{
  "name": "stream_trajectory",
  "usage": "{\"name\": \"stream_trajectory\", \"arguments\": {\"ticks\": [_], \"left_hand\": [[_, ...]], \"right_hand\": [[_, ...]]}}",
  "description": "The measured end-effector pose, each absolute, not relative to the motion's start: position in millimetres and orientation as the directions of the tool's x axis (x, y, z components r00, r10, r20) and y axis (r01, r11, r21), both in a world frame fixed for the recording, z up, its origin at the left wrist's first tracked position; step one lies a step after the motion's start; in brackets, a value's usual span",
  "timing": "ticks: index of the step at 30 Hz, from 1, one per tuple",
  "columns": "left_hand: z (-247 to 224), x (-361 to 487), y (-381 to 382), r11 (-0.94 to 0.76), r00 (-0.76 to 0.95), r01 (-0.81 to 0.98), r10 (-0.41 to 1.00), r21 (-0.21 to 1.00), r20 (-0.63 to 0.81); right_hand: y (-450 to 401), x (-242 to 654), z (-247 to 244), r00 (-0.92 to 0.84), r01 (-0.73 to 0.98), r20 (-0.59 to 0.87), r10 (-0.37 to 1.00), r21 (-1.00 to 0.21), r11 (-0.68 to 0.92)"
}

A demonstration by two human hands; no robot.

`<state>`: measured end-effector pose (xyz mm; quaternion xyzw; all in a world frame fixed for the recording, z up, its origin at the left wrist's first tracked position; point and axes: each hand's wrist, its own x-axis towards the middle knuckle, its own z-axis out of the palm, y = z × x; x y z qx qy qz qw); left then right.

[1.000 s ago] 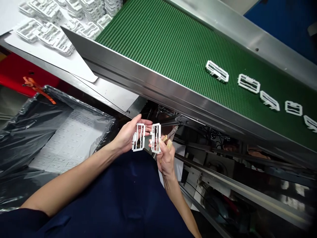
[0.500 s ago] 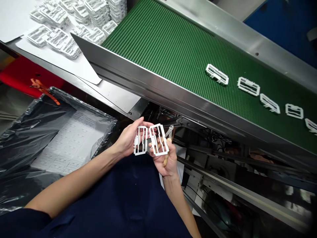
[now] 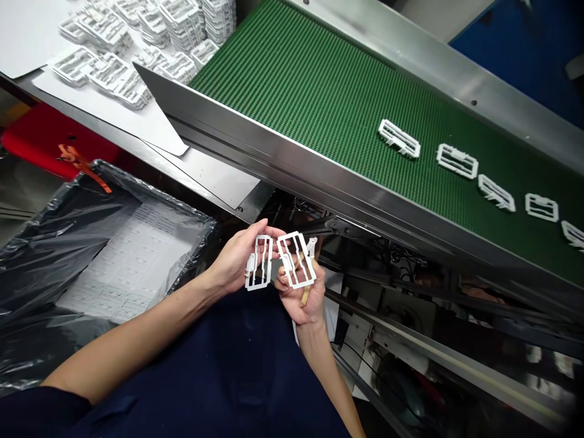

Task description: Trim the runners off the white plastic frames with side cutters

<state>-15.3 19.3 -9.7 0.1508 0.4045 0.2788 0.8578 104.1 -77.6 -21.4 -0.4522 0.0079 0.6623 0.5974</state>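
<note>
My left hand [image 3: 232, 263] is closed on a white plastic frame [image 3: 258, 286] with slots and a small tab on its left side. Close beside it, my right hand [image 3: 311, 307] grips a second white plastic frame [image 3: 302, 283], tilted slightly. The same right hand also keeps hold of a hand tool with a yellowish handle [image 3: 305, 297] and a metal end; most of the tool is hidden behind the frame and fingers. A narrow gap separates the two frames, which are held up in front of my dark clothing.
A green conveyor belt [image 3: 319, 91] with metal side walls runs diagonally ahead, carrying several white frames [image 3: 399, 139]. Stacks of similar frames [image 3: 180, 18] stand on the table at upper left. A black-lined bin [image 3: 41, 243] holds white sheet-like pieces. Machinery lies below the belt.
Both hands have lowered slightly. The right frame has shifted a little right and tilted more, covering more of the tool's metal end.
</note>
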Motion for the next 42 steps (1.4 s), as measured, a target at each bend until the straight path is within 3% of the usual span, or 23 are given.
{"name": "stream_trajectory", "arguments": {"ticks": [3,5,9,13,18,22,24,26,28,31,33,37,42], "left_hand": [[-15,-13,21,0.804,0.496,-0.389,0.594,0.450,-0.633],[-17,-11,22,0.808,0.489,-0.423,0.585,0.410,-0.647],[-17,-7,24,0.813,0.483,-0.456,0.568,0.362,-0.666],[-18,-2,22,0.795,0.436,-0.459,0.591,0.398,-0.678],[-20,-3,25,0.768,0.420,-0.368,0.640,0.524,-0.643],[25,-22,50,0.660,0.444,-0.264,0.730,0.703,-0.519],[64,-25,74,0.447,0.447,-0.124,0.822,0.886,-0.352],[99,-11,102,0.050,0.523,-0.013,0.852,0.999,-0.036],[122,24,133,-0.231,0.643,0.007,0.747,0.973,0.172],[125,97,174,-0.406,0.702,0.017,0.656,0.914,0.279],[116,141,195,-0.538,0.787,0.124,0.566,0.834,0.248],[100,185,222,-0.601,0.865,0.165,0.469,0.782,0.177],[113,183,233,-0.611,0.846,0.145,0.484,0.778,0.222]], "right_hand": [[-75,96,-13,0.398,-0.454,-0.469,0.789,-0.848,-0.275],[-73,90,-7,0.483,-0.115,-0.328,0.812,-0.943,-0.313],[-69,79,-3,0.501,0.329,-0.188,0.844,-0.861,-0.387],[-64,70,-8,0.469,0.550,-0.072,0.880,-0.756,-0.355],[-60,73,-5,0.430,0.450,-0.172,0.886,-0.810,-0.375],[-68,92,3,0.488,0.343,-0.160,0.858,-0.869,-0.356],[-74,104,4,0.534,0.310,-0.151,0.832,-0.881,-0.358],[-81,114,0,0.570,0.289,-0.155,0.807,-0.881,-0.373],[-88,119,-5,0.593,0.293,-0.154,0.790,-0.873,-0.390],[-96,116,-16,0.650,0.318,-0.074,0.756,-0.878,-0.359],[-102,112,-25,0.720,0.313,0.000,0.694,-0.893,-0.324],[-112,110,-40,0.832,0.250,0.031,0.554,-0.912,-0.325],[-124,124,-33,0.861,0.186,-0.011,0.508,-0.924,-0.335]]}}
